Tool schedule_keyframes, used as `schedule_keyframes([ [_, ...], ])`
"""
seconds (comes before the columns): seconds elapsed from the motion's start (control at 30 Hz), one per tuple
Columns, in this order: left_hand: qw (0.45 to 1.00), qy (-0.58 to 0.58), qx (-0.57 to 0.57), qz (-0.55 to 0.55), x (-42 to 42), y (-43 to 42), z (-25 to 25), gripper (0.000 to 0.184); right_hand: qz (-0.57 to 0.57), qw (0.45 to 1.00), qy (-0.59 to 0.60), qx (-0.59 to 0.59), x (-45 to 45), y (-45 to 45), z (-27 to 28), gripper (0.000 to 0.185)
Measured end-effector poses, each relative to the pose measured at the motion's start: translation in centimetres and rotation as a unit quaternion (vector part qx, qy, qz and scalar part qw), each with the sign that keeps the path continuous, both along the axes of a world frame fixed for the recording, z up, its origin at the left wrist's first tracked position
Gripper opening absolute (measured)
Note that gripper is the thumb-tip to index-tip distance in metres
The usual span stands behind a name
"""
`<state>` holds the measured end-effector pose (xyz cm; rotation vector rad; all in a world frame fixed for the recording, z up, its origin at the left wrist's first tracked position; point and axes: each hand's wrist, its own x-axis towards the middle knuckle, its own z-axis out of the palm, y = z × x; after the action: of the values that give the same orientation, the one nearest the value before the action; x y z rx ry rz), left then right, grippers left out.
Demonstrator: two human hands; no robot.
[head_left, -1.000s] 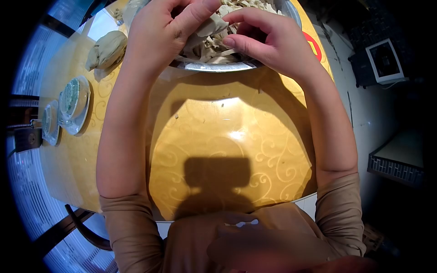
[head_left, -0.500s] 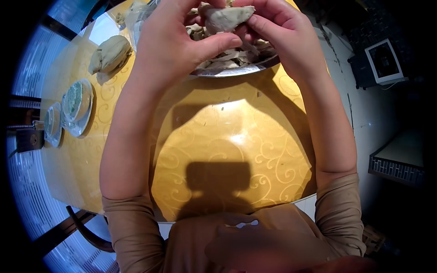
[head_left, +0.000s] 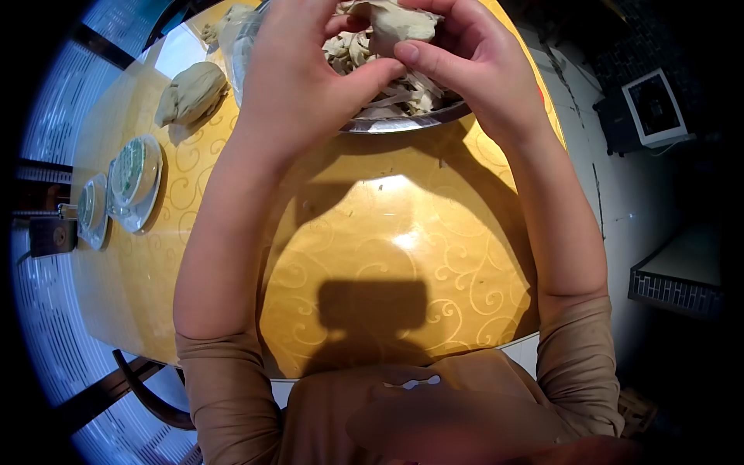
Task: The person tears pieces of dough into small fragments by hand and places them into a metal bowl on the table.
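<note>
At the top of the head view, a pale greyish piece that looks like an oyster mushroom (head_left: 404, 27) is held over a metal bowl (head_left: 434, 120). My left hand (head_left: 306, 81) curls around its left side, thumb stretched toward the lower edge. From the right, my right hand (head_left: 488, 74) pinches the piece, its thumb pressed on the front. Torn pale strips (head_left: 353, 50) fill the bowl beneath. The frame's top edge cuts off some of my fingers, and part of the bowl lies behind my hands.
On the patterned yellow tabletop (head_left: 356, 248), a larger pale mushroom clump (head_left: 191, 93) lies left of my arm. A clear plastic bag (head_left: 236, 39) is behind it. Two covered bowls on plates stand farther left, the nearer bowl (head_left: 133, 174) with green contents. A dark chair (head_left: 151, 399) is at lower left.
The mushroom piece has turned and shifted slightly right between my hands. My left hand has moved a little right, and more strips show in the bowl.
</note>
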<state>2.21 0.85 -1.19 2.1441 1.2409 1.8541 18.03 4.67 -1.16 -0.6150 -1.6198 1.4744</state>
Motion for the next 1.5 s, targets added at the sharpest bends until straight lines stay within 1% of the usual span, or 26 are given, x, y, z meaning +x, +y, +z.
schedule_keyframes([
  [0.07, 0.993, -0.098, -0.056, -0.044, -0.1, 0.2, -0.3, 0.052, -0.017, 0.999, -0.01, 0.031, 0.3, 0.3, -0.3, 0.048],
  [0.1, 0.982, -0.117, -0.109, -0.104, -2.1, 0.5, -0.3, 0.054, -0.026, 0.998, -0.015, 0.047, 0.4, 0.4, -0.4, 0.049],
  [0.17, 0.959, -0.109, -0.205, -0.161, -3.1, 0.6, 0.2, 0.056, -0.012, 0.999, 0.014, 0.039, 0.2, 0.4, -0.6, 0.05],
  [0.23, 0.941, -0.059, -0.294, -0.154, -2.9, -0.3, 1.5, 0.056, -0.002, 0.999, 0.036, 0.036, -0.1, -0.1, -0.3, 0.05],
  [0.27, 0.951, -0.057, -0.266, -0.147, -2.4, -0.8, 1.6, 0.052, 0.0, 0.998, 0.044, 0.039, -0.2, -0.5, 0.2, 0.05],
  [0.37, 0.914, -0.172, -0.306, -0.202, -2.1, -1.2, 2.1, 0.047, -0.019, 0.998, 0.043, 0.032, -0.6, -1.6, 0.8, 0.049],
  [0.4, 0.919, -0.178, -0.282, -0.21, -2.2, -1.0, 2.0, 0.047, -0.029, 0.998, 0.039, 0.029, -0.7, -1.6, 1.0, 0.048],
  [0.47, 0.925, -0.192, -0.238, -0.224, -2.3, -0.4, 0.9, 0.045, -0.026, 0.997, 0.043, 0.06, -0.6, -0.4, -0.4, 0.047],
  [0.5, 0.922, -0.196, -0.234, -0.237, -2.5, -0.1, 0.5, 0.046, -0.025, 0.996, 0.044, 0.074, -0.8, -0.2, -0.5, 0.046],
  [0.57, 0.915, -0.205, -0.226, -0.262, -2.7, 0.3, -0.2, 0.047, -0.018, 0.998, 0.035, 0.041, -0.6, -0.9, 0.1, 0.044],
  [0.6, 0.933, -0.171, -0.204, -0.243, -2.7, 0.3, -0.1, 0.047, -0.015, 0.999, 0.031, 0.025, -0.7, -1.2, 0.5, 0.044],
  [0.67, 0.962, -0.101, -0.156, -0.202, -2.6, 0.2, 0.3, 0.047, -0.006, 0.999, 0.03, 0.042, -0.5, -0.5, -0.4, 0.043],
  [0.77, 0.944, -0.122, -0.219, -0.217, -2.5, -0.1, 0.5, 0.046, 0.002, 0.997, 0.04, 0.06, -0.5, -0.3, -0.8, 0.041],
  [0.87, 0.936, -0.149, -0.209, -0.242, -2.3, 0.0, 0.3, 0.043, -0.018, 0.997, 0.022, 0.075, -0.6, -0.3, -1.0, 0.041],
  [1.0, 0.952, -0.101, -0.189, -0.218, -2.2, -0.1, 0.1, 0.041, -0.044, 0.996, 0.005, 0.072, -0.7, -0.6, -1.1, 0.041],
  [1.07, 0.958, -0.083, -0.196, -0.19, -2.1, -0.3, 0.1, 0.04, -0.1, 0.989, -0.031, 0.103, -0.6, -1.3, -0.5, 0.034],
  [1.1, 0.957, -0.086, -0.198, -0.194, -2.1, -0.3, 0.2, 0.039, -0.127, 0.984, -0.048, 0.118, -0.7, -1.5, -0.3, 0.031],
  [1.17, 0.953, -0.093, -0.204, -0.202, -2.0, -0.3, 0.3, 0.037, -0.127, 0.98, -0.078, 0.132, -0.5, -1.5, 0.1, 0.034],
  [1.27, 0.928, -0.172, -0.222, -0.246, -1.5, -0.6, 0.3, 0.031, -0.128, 0.978, -0.094, 0.138, -0.4, -1.6, 0.1, 0.035],
  [1.37, 0.939, -0.156, -0.215, -0.217, -1.3, -0.7, 0.1, 0.035, -0.126, 0.98, -0.087, 0.128, -0.3, -1.3, 0.1, 0.034],
  [1.47, 0.925, -0.155, -0.269, -0.221, -2.1, -0.9, 0.3, 0.04, -0.103, 0.987, -0.072, 0.103, 0.0, -1.0, 0.0, 0.033],
  [1.5, 0.924, -0.156, -0.268, -0.223, -2.2, -0.8, 0.3, 0.04, -0.093, 0.989, -0.065, 0.092, 0.1, -0.9, 0.0, 0.033],
])
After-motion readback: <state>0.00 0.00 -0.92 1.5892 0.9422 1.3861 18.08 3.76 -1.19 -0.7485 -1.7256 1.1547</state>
